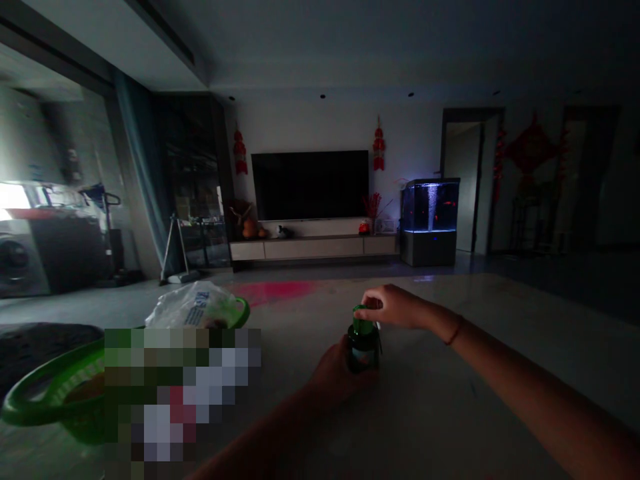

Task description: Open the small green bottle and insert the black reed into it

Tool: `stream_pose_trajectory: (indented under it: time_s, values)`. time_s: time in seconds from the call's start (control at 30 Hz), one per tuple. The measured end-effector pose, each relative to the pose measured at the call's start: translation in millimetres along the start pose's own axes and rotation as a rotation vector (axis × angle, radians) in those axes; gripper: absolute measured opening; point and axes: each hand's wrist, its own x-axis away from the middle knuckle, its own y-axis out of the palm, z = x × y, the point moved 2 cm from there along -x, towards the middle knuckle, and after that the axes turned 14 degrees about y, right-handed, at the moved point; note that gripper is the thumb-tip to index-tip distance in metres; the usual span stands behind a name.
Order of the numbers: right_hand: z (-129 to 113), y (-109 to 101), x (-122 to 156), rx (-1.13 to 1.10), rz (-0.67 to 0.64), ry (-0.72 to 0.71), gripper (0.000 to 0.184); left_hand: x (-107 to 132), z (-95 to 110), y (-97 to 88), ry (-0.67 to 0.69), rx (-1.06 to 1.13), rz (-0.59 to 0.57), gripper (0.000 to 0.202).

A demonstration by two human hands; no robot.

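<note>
A small dark green bottle (363, 341) stands upright on the pale tabletop, with a label on its front and a brighter green cap (362, 324) on top. My left hand (340, 373) is wrapped round the lower body of the bottle from the left and near side. From above and the right, my right hand (385, 307) has its fingers closed on the green cap. Dim light leaves the fingertips and the label hard to make out. A thin dark cord circles my right wrist.
To the left lies a green plastic basket (83, 427) with a white plastic bag (187, 307) in it, partly blurred out by blocks. A pink-red patch (280, 289) shows on the far part of the table (450, 373). Beyond are a television (310, 187) and a lit aquarium (430, 207).
</note>
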Motion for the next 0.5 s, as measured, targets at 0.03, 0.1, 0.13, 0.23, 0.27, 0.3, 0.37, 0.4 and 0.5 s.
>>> stream_pose_trajectory:
  time_s: [0.03,0.1,0.13,0.23,0.27,0.3,0.37,0.4,0.5]
  values:
    - [-3,-3,-1,0.044,-0.012,0.000,0.038,-3,2,1.0,0.004,-0.005,0.033,0.066]
    - [-9,-9,-1,0.149,-0.017,0.008,0.038,-9,4,2.9,0.011,-0.010,0.100,0.069]
    - [-12,-10,-1,0.210,-0.012,0.012,0.038,-11,5,3.9,0.010,-0.006,0.118,0.069]
    - [-21,-13,-1,0.370,0.016,0.016,0.038,-15,4,6.7,-0.002,0.019,0.124,0.068]
    - [-23,-14,-1,0.406,0.018,0.015,0.038,-15,3,7.2,0.003,0.028,0.121,0.067]
    - [-25,-14,-1,0.435,0.013,0.010,0.038,-15,3,7.6,0.010,0.034,0.120,0.065]
    - [-28,-15,-1,0.476,-0.021,-0.006,0.036,-14,3,7.9,0.021,0.039,0.126,0.062]
    - [-28,-16,-2,0.484,-0.049,-0.018,0.034,-14,4,7.8,0.020,0.037,0.130,0.062]
    - [-29,-21,-3,0.458,-0.151,-0.056,0.030,-13,5,7.2,0.007,0.012,0.130,0.061]
